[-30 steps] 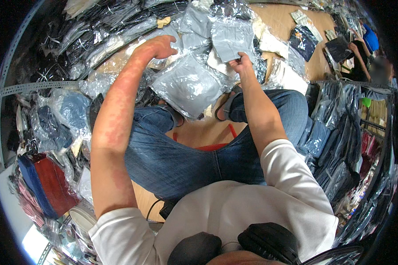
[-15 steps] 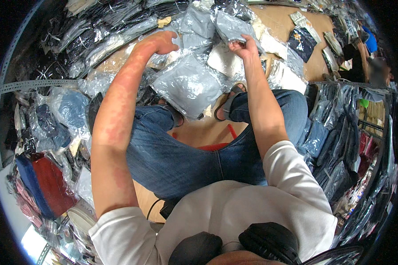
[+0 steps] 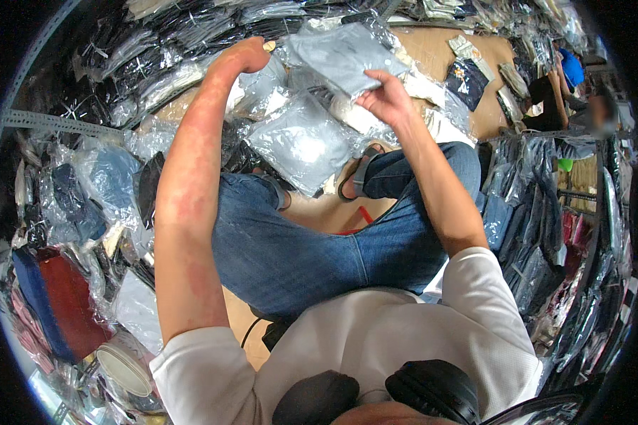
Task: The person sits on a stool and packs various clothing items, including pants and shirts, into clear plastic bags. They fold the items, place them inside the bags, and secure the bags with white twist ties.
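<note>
My right hand [image 3: 384, 95] grips the lower edge of a flat grey garment in a clear bag [image 3: 337, 53], thumb on top. My left hand [image 3: 248, 55] is at the upper left of the pile, fingers curled downward by a small pale yellow piece; what they hold, if anything, is hidden. Another bagged grey garment [image 3: 290, 134] lies lower down, between the two hands and above my feet. White bagged pieces [image 3: 361, 113] lie under the raised garment.
Bagged garments are heaped around me, dark piles [image 3: 149, 42] at the back, stacks [image 3: 524, 212] at right, a red and blue bundle [image 3: 71, 304] at lower left. A metal shelf rail [image 3: 57, 120] runs at left. Another person [image 3: 556, 92] works at upper right, beyond the cardboard-coloured surface [image 3: 496, 113].
My right hand has lifted and tilted the grey bagged garment, shifting it leftward over the pile. My left hand has moved up and slightly left, its fingers curling more.
</note>
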Demonstrator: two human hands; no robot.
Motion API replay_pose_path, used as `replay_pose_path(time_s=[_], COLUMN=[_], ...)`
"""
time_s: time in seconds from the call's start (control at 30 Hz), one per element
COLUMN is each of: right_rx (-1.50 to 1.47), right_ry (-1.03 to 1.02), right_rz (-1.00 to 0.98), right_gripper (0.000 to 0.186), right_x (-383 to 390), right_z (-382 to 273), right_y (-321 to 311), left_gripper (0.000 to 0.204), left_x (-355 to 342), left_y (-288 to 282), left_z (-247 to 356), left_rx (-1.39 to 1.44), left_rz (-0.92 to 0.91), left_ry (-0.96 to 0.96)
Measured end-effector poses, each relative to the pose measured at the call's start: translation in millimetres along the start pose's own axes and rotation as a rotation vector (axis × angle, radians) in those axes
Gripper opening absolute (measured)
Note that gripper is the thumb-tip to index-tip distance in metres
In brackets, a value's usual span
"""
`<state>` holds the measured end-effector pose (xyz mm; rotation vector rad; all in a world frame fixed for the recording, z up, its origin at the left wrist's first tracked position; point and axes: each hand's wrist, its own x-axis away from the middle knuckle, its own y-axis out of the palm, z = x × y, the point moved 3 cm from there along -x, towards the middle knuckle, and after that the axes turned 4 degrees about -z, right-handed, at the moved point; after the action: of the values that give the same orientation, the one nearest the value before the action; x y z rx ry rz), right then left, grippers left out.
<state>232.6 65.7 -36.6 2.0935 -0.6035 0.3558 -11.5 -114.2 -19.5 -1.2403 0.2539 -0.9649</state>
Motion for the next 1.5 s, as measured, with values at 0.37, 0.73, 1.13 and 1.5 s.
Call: replay_pose_path(time_s=[0.37,0.73,1.13,1.5], right_rx=[-0.003,0.685,0.825,1.91], right_ry=[0.2,0.685,0.792,0.944], right_rz=[-0.066,0.398,0.351,-0.078], right_gripper=[0.041,0.024,0.027,0.056], right_x=[41,31,30,52], right_z=[86,190,192,139], right_y=[5,-127,-129,-51], left_gripper=[0.053,0.064,0.061,0.031], left_x=[12,4,0,-8], left_y=[-14,-6,7,141], left_z=[9,14,19,54], left_rx=[-0.002,-0.007,-0.03,-0.163], left_rz=[-0.068,-0.072,-0.094,-0.648], left_ry=[0.035,0.119,0.12,0.378])
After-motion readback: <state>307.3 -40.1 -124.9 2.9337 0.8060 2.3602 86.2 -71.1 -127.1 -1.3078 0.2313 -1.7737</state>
